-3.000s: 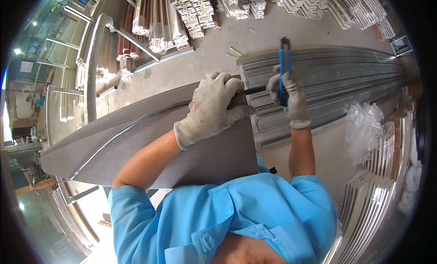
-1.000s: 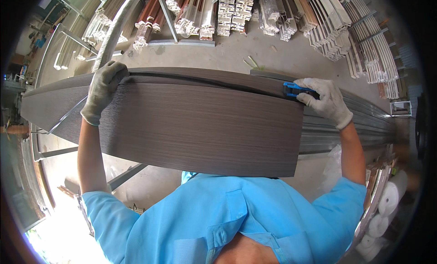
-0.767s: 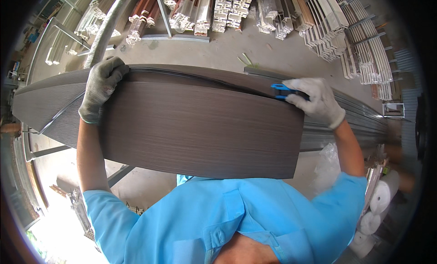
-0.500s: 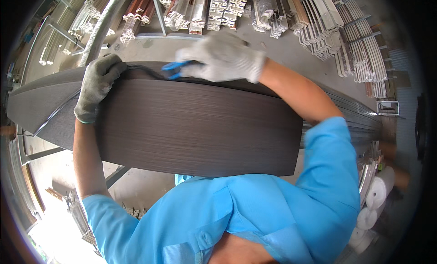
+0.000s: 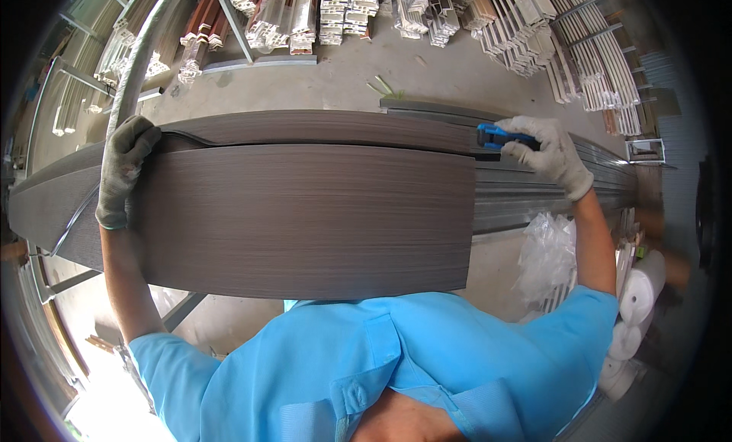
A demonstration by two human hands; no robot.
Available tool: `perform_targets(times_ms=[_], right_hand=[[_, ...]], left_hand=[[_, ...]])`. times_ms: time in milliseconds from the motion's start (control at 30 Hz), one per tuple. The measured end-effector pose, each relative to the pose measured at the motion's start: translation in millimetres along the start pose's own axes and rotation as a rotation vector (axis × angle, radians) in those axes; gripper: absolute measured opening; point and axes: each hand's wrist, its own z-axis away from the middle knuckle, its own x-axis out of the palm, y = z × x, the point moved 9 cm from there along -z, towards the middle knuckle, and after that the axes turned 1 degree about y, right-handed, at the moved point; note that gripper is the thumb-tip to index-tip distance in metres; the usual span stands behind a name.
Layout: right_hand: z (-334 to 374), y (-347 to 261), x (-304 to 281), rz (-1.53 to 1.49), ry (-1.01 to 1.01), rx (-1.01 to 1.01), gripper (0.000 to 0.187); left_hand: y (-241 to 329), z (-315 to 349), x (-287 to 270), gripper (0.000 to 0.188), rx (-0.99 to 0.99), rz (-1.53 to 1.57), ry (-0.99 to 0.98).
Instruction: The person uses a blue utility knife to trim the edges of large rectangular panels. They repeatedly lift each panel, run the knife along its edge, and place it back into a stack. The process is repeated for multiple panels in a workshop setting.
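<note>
No legible lettering or signs

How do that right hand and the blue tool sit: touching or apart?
Touching. The head view shows the gloved right hand closed around the blue tool, whose front end sticks out beyond the glove.

Panel grey-brown, fine-streaked; tool blue and black; strip black; shirt light blue.

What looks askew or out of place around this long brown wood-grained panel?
One end of the thin black flexible strip juts past the right end of the panel, and near the grey-gloved left hand the strip bows out of line. Crumpled clear plastic sheeting sits near the long grey metal bars, perhaps stray wrapping.
</note>
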Motion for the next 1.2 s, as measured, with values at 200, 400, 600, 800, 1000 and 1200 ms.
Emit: perform_targets(times_ms=[200,400,600,800,1000,1200], right_hand=[[-43.3,-40.5,21.9,0.01,-0.03,-0.125,0.033],[-103.4,-113.1,77.9,-0.051,-0.151,-0.302,0.029],[-187.9,-233.6,141.2,0.06,-0.117,-0.504,0.024],[-241.9,-305.8,184.1,0.028,-0.133,-0.535,0.024],[-236.8,-297.6,180.5,-0.039,-0.154,-0.384,0.031],[-231.0,-284.8,177.3,-0.008,-0.264,-0.184,0.029]], left_hand=[[1.7,-1.3,-2.3,0.018,0.016,-0.063,-0.025],[-4.4,-3.5,-14.8,0.011,0.152,0.097,-0.112],[1.6,-21.7,-21.3,0.01,0.367,0.157,-0.311],[-45.5,-15.4,-59.3,0.014,0.518,0.078,-0.385],[-197.3,21.7,-203.3,0.015,0.083,0.138,-0.198],[-269.8,19.2,-270.2,0.013,0.049,-0.165,0.048]])
